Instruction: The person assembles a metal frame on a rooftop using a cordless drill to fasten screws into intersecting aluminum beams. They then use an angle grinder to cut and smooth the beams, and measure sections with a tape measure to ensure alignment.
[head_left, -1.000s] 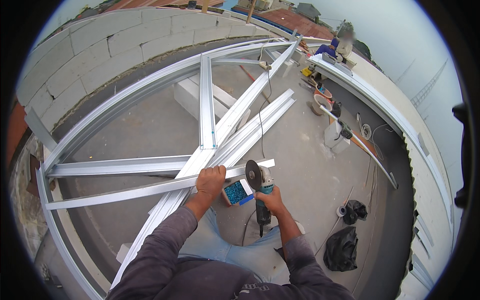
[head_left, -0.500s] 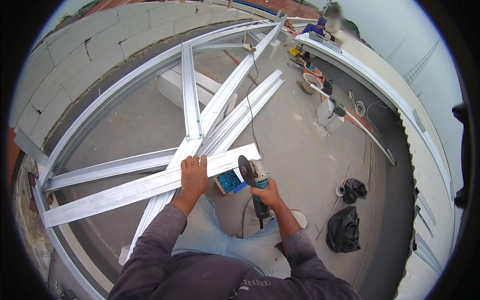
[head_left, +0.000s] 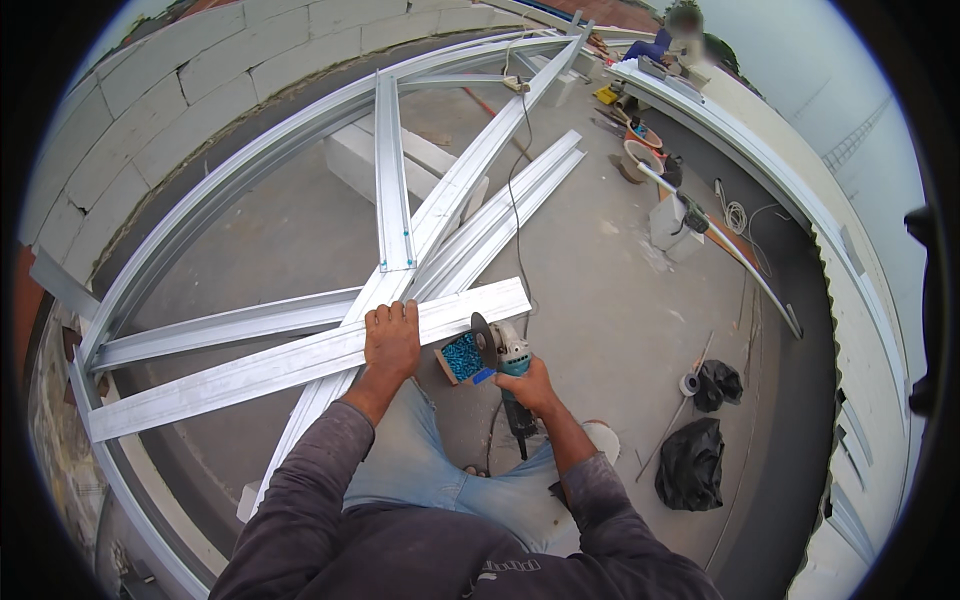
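Observation:
My left hand is closed over a silvery metal channel that lies slantwise across other metal members. Its fingers hook over the far edge. In my right hand is an angle grinder, gripped round its body with the tool's tail toward me. The dark cutting disc stands at the near edge of the channel, close to its right end; whether it touches the metal I cannot tell. Beneath the channel, just left of the disc, sits a small box of blue screws.
A long metal truss frame spreads leftward and away from me, beside a block wall. A power cord runs past the channel's end. Black plastic bags lie at right. Buckets and a seated person are farther off.
The view has shifted slightly, so the surroundings sit a little to the right. The grinder's disc is now lower against the channel, nearer its near edge. My left hand keeps its hold.

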